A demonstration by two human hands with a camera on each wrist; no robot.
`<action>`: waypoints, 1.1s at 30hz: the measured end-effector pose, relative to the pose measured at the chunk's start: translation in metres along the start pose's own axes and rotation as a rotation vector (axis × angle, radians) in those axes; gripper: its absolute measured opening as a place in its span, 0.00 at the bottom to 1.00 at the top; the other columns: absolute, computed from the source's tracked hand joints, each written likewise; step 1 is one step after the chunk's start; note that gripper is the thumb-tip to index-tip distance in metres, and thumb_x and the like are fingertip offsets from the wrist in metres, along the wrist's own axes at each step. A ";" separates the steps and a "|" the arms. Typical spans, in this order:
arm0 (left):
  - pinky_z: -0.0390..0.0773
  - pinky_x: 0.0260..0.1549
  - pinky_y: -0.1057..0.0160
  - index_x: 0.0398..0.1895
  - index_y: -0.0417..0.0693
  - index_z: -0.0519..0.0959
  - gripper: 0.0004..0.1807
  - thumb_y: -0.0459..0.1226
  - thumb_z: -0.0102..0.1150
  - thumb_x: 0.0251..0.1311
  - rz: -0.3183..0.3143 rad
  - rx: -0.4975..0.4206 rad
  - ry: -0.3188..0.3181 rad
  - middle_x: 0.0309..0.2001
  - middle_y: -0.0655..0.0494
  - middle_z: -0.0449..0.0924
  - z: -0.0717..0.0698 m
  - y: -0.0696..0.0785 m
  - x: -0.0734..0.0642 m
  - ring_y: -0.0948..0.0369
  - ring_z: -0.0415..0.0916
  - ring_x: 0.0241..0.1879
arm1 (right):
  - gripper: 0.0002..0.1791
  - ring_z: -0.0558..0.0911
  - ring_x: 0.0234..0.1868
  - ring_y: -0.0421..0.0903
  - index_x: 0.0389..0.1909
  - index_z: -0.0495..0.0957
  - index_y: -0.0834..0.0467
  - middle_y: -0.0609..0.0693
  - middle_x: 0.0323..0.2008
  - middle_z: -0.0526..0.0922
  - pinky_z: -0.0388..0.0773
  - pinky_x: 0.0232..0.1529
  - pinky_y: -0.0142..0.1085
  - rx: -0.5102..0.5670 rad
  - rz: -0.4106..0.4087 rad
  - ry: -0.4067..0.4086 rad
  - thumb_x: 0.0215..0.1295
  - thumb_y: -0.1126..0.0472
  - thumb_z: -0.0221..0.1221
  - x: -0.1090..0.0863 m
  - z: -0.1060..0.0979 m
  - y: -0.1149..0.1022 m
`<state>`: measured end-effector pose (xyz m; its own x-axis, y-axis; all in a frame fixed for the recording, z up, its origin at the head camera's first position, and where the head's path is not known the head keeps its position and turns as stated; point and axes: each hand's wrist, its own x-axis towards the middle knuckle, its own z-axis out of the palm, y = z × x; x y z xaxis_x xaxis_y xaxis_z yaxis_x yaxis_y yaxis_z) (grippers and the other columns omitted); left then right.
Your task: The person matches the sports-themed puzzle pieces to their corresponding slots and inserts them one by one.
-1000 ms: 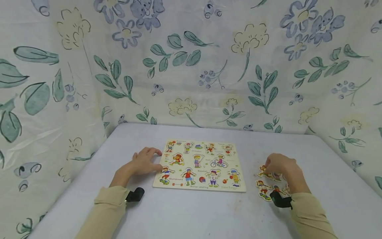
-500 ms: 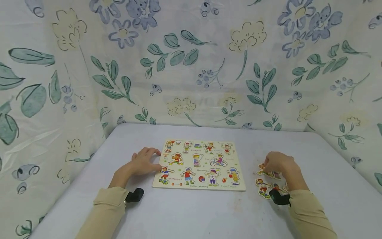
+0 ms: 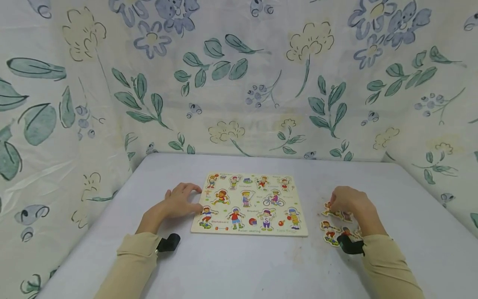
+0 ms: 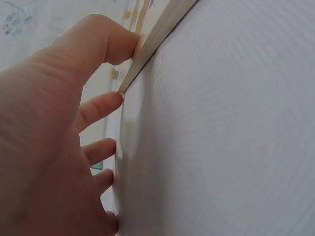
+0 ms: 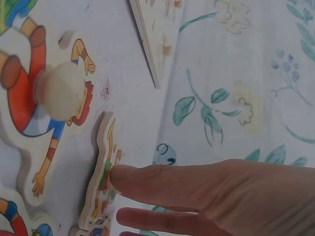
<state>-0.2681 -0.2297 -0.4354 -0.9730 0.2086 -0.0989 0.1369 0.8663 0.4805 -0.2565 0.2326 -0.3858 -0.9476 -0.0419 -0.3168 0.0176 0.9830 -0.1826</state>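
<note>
A wooden puzzle board [image 3: 257, 220] printed with children playing sports lies on the white table. At its left edge rests my left hand [image 3: 181, 202], fingers spread. In the left wrist view the thumb [image 4: 120, 44] lies on the board's edge, with the index fingertip by the board's corner. Over the loose pieces on the right, my right hand [image 3: 349, 203] pinches a runner puzzle piece [image 3: 327, 209]. The right wrist view shows the thumb [image 5: 142, 183] against this piece, seen almost edge-on. Beside it lies a knobbed skateboarder piece [image 3: 328, 232].
Several more loose pieces [image 3: 345, 231] lie under the right wrist, partly hidden by the black wrist camera [image 3: 350, 245]. White table surface [image 3: 239, 265] runs along the front. Floral cloth [image 3: 224, 95] hangs behind and at both sides.
Hardly anything differs. My right hand has shifted very slightly over the pieces, while my left hand stays at the board's left edge. The head view has drifted a little.
</note>
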 end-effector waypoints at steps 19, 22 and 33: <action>0.36 0.68 0.29 0.61 0.46 0.70 0.31 0.47 0.65 0.55 0.005 0.006 0.011 0.71 0.35 0.56 0.000 0.001 0.001 0.38 0.48 0.72 | 0.11 0.76 0.34 0.50 0.42 0.81 0.64 0.56 0.38 0.83 0.77 0.37 0.48 -0.026 -0.098 0.237 0.66 0.61 0.60 0.006 0.000 -0.006; 0.36 0.68 0.29 0.61 0.47 0.70 0.31 0.47 0.64 0.55 0.000 0.007 0.009 0.71 0.35 0.56 0.000 0.001 0.001 0.38 0.47 0.73 | 0.11 0.76 0.33 0.50 0.42 0.81 0.64 0.56 0.37 0.84 0.77 0.37 0.47 -0.021 -0.114 0.289 0.66 0.61 0.59 0.007 0.002 -0.007; 0.36 0.68 0.29 0.61 0.47 0.70 0.31 0.47 0.65 0.55 0.003 0.006 0.009 0.71 0.35 0.56 0.001 -0.001 0.002 0.38 0.47 0.73 | 0.12 0.78 0.33 0.50 0.45 0.82 0.64 0.57 0.38 0.84 0.79 0.36 0.45 -0.022 -0.153 0.373 0.67 0.61 0.61 0.011 0.002 -0.015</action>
<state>-0.2696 -0.2296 -0.4366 -0.9742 0.2073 -0.0895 0.1411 0.8683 0.4755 -0.2661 0.2174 -0.3886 -0.9896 -0.1241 0.0729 -0.1355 0.9743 -0.1802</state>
